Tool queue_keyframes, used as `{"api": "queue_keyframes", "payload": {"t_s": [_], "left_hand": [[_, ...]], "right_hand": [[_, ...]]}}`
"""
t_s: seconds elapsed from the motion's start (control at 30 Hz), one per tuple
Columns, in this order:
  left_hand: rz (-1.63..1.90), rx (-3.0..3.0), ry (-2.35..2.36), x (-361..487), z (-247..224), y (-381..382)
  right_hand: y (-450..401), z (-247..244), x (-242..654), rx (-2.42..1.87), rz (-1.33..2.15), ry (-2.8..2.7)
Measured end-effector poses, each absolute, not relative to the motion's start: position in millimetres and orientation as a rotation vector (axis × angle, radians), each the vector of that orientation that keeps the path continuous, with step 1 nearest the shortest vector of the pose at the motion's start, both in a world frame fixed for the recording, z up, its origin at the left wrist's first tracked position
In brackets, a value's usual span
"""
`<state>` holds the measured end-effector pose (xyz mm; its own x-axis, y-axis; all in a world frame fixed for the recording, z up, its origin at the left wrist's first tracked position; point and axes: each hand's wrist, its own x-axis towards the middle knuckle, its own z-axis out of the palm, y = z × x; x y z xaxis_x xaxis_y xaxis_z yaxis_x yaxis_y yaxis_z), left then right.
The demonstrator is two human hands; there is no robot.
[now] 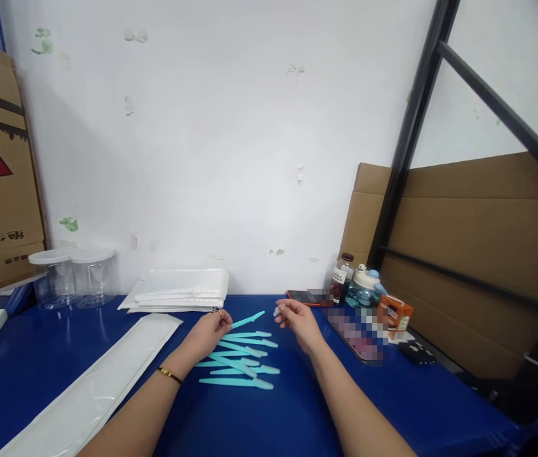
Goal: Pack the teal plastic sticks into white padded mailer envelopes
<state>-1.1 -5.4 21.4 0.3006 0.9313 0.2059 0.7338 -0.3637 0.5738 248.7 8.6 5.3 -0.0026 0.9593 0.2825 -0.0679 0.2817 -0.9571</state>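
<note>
My left hand (pixel 212 330) is closed around the handle end of a turquoise eyebrow razor (pixel 248 319), whose blade end points up and to the right. To its right, my right hand (pixel 295 319) pinches a small translucent whitish piece (pixel 277 311) that looks like a blade cap. The two hands are apart, with the held razor's tip between them. Below them several more turquoise eyebrow razors (pixel 236 383) lie loosely crossed on the blue table (pixel 249 425), most with their wider ends to the right. My left hand hides some handle ends.
A long white padded sleeve (pixel 101 381) lies left, with stacked white packets (pixel 180 285) behind. Lidded clear jars (pixel 94 279) stand by the wall. At right are a phone (pixel 352 336), a dark bottle (pixel 342 279), a blue water bottle (pixel 364 289) and an orange box (pixel 394 316).
</note>
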Motion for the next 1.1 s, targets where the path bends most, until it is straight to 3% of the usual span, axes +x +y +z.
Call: {"api": "queue_keyframes", "payload": {"t_s": [0.7, 0.9, 1.1], "left_hand": [[0.725, 2.156, 1.379, 6, 28, -13], [0.591, 2.350, 1.436, 0, 22, -13], [0.284, 2.455, 1.234, -3, 15, -20]], "right_hand": [[-5, 8, 231, -0.947, 1.150, -1.482], [-9, 9, 236, -1.228, 0.712, -1.947], [-7, 11, 243, -1.264, 0.438, -1.943]]}}
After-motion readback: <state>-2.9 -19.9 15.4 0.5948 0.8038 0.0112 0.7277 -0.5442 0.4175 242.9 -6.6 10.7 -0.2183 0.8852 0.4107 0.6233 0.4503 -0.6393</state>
